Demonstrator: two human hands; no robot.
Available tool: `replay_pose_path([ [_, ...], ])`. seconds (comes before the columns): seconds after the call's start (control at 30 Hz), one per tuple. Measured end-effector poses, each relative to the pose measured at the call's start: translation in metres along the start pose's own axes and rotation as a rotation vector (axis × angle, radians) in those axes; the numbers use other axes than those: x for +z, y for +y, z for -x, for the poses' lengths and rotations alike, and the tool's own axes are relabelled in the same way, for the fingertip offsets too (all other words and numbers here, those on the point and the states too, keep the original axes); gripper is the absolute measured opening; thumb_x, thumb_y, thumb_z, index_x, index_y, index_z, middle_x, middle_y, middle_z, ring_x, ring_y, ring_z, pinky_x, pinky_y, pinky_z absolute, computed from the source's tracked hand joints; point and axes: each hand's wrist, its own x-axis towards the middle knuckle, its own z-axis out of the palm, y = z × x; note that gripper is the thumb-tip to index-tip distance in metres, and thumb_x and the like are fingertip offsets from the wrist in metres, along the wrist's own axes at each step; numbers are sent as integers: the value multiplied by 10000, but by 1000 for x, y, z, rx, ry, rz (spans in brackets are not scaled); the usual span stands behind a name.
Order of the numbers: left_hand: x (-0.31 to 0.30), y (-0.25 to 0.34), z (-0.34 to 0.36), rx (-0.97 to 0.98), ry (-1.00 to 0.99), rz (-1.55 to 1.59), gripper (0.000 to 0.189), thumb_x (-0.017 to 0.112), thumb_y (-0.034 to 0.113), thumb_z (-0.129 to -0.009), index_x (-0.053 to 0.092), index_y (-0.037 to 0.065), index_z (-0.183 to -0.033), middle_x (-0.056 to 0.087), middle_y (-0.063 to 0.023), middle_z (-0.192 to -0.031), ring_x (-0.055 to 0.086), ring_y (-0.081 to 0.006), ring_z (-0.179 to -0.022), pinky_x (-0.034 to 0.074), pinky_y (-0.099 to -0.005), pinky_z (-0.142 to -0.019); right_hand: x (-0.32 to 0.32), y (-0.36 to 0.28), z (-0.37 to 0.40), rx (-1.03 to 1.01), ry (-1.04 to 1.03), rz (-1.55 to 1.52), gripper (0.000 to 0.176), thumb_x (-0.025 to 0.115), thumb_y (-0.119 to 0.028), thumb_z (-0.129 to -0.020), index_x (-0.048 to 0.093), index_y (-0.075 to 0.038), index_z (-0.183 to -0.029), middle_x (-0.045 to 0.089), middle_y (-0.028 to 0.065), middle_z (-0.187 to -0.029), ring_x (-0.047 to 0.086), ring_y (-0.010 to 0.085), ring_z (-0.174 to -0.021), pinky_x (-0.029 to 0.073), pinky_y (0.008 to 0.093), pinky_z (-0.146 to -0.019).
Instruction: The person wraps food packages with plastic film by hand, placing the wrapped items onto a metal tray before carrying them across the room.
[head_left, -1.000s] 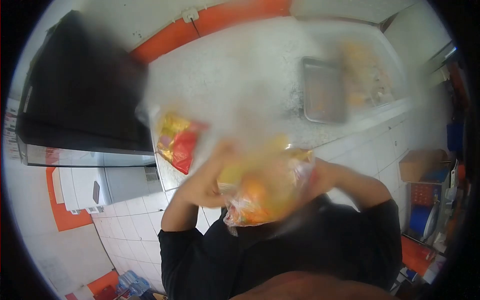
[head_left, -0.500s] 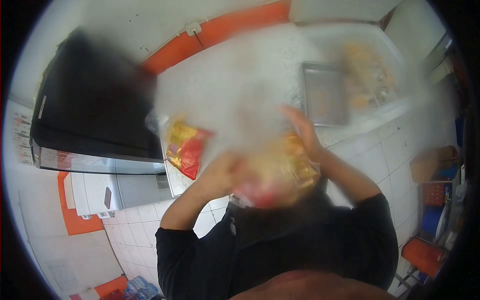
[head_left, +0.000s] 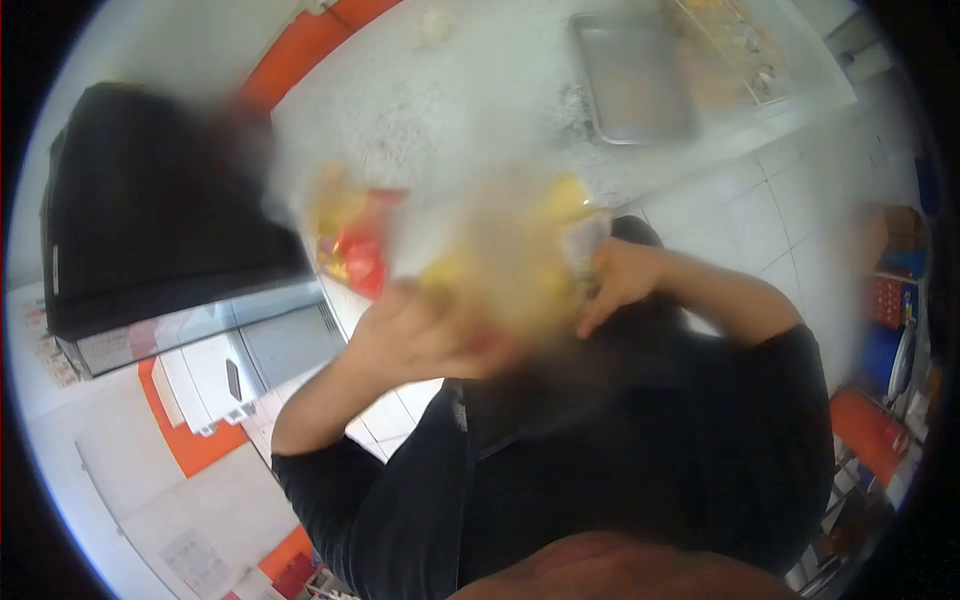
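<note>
A yellow and red plastic bag (head_left: 510,245), blurred by a haze over the middle of the view, is held up in front of my body. My left hand (head_left: 425,335) is closed around its lower left side. At the bag's right edge, beside a whitish patch, my right hand (head_left: 625,280) grips it with bent fingers; part of that grip is smeared. A second bag, gold and red and shiny (head_left: 355,240), lies at the table's near left corner, just beyond my left hand.
The white table (head_left: 400,110) carries dark specks and a metal tray (head_left: 640,85). A clear-sided container (head_left: 725,45) with orange-yellow items stands at the far right. A large black appliance (head_left: 170,210) is on the left. Shelves with boxes (head_left: 890,300) line the right.
My view has tilted down, so the table and tray sit higher. The held bag has been raised and turned. My right hand went from outstretched fingers to bent ones at its edge.
</note>
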Motion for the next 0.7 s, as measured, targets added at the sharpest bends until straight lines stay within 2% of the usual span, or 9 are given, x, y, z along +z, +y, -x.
replay_pose_path([
  [0.1,-9,-14,3,-254,-351,344,694,782,215,-655,466,198,-1273,473,-163,-1282,543,-306,-946,450,-411,-819,12,13,-6,-739,424,-148,584,744,-95,-764,489,-13,-1283,586,121,-1236,536,220,-1177,417,371,-1014],
  [0.2,-12,-38,2,-851,-26,1163,534,751,250,-748,505,58,-1182,485,-180,-1287,541,-270,-1003,411,-417,-943,5,18,-11,-968,610,120,527,733,-109,-773,522,-10,-1247,576,125,-1244,540,234,-1169,415,379,-1013],
  [0.27,25,-76,21,-1049,-105,1505,441,645,286,-849,523,38,-1193,541,-179,-1221,541,-271,-1093,418,-403,-927,-2,12,-25,-939,573,204,497,735,-100,-733,575,-37,-1199,594,124,-1199,558,271,-1130,422,394,-983],
  [0.33,83,-93,8,-933,-437,1256,366,611,357,-866,606,20,-1007,623,-69,-986,569,-147,-903,467,-340,-810,-2,-9,-29,-943,641,563,496,716,-79,-684,616,-89,-1171,609,128,-1146,561,307,-1088,426,415,-944],
  [0.47,186,-61,-57,-717,-1156,1006,373,595,343,-839,662,-22,-874,658,-160,-766,614,-256,-704,493,-380,-673,11,-8,-58,-986,868,749,534,687,-47,-652,623,-128,-1176,614,128,-1119,557,325,-1041,425,422,-914],
  [0.57,195,-32,-57,-630,-1258,731,307,623,299,-790,676,-2,-817,643,-219,-750,608,-351,-668,484,-414,-657,-1,15,-58,-919,637,421,502,635,-53,-680,610,-114,-1178,606,144,-1138,548,326,-1037,425,405,-918],
  [0.6,185,-34,-53,-606,-1024,872,260,623,268,-773,679,16,-799,642,-205,-730,607,-357,-655,480,-421,-638,-10,17,-37,-928,659,428,502,635,-53,-680,610,-114,-1178,606,144,-1138,548,326,-1037,425,405,-918],
  [0.63,180,-37,-52,-574,-785,1008,215,623,238,-756,683,33,-781,640,-191,-711,607,-364,-641,477,-427,-619,-19,16,-7,-869,817,412,476,625,-56,-694,605,-93,-1168,605,149,-1128,543,332,-1060,423,408,-928],
  [0.7,179,-39,-66,-678,-837,948,185,616,213,-744,674,39,-760,628,-180,-682,608,-343,-623,475,-419,-601,-47,46,-3,-855,1220,530,360,607,-126,-767,615,-47,-1118,607,161,-1077,535,352,-1083,419,415,-945],
])
